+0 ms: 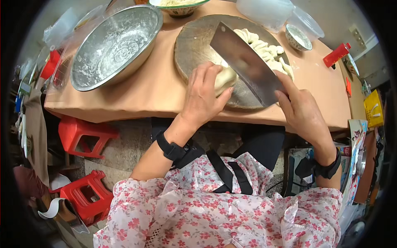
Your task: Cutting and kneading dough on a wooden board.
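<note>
My left hand (203,93) is closed around a pale lump of dough (224,80) on a round wooden chopping board (193,41). In my right hand (300,107) is a broad cleaver (247,64), gripped at its near right end. Its wide blade slants over the board, just right of the dough; whether the edge touches the dough I cannot tell. Cut strips of dough (264,48) lie piled on the far right of the board, partly hidden behind the blade.
A large metal basin (111,53) dusted with flour stands left of the board. Behind are a bowl (178,9) of pale shreds and clear plastic tubs (269,12). To the right are a small bowl (298,38) and a red bottle (337,55). Red stools (87,136) stand below the table's left side.
</note>
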`<control>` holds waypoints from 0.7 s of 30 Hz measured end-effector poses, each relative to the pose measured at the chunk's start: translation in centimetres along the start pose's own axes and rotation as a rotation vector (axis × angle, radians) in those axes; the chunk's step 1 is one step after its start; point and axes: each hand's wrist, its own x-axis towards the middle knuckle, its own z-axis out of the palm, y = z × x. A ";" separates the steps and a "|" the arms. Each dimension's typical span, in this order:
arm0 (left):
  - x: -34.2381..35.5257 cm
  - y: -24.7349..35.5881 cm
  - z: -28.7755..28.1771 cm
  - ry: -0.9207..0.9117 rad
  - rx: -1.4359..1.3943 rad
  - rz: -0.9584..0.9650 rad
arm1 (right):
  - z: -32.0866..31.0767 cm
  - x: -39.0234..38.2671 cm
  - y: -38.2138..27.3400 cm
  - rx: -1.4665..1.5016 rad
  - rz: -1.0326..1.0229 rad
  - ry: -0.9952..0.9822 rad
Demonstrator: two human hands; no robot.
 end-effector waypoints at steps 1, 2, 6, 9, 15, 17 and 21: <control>-0.2 0.0 0.0 0.018 0.034 0.039 | 0.1 -0.2 -0.2 -0.011 0.034 -0.036; -0.4 0.0 -0.1 0.035 0.069 0.078 | 0.2 -0.3 -0.3 -0.022 0.067 -0.072; 0.1 0.0 0.1 0.005 0.087 0.101 | 0.9 0.5 0.3 0.007 0.005 -0.037; 0.2 -0.5 -0.1 -0.040 0.072 0.106 | 1.5 2.7 -0.2 -0.012 -0.059 -0.042; 0.1 -0.5 -0.4 -0.084 0.070 0.104 | 4.1 8.5 0.0 0.002 -0.232 -0.018; 0.3 -0.3 -0.3 -0.074 0.078 0.118 | 4.0 10.0 -1.0 0.033 -0.133 -0.161; 0.0 -0.4 0.1 -0.050 0.099 0.151 | 5.9 11.4 -0.3 -0.036 -0.163 -0.014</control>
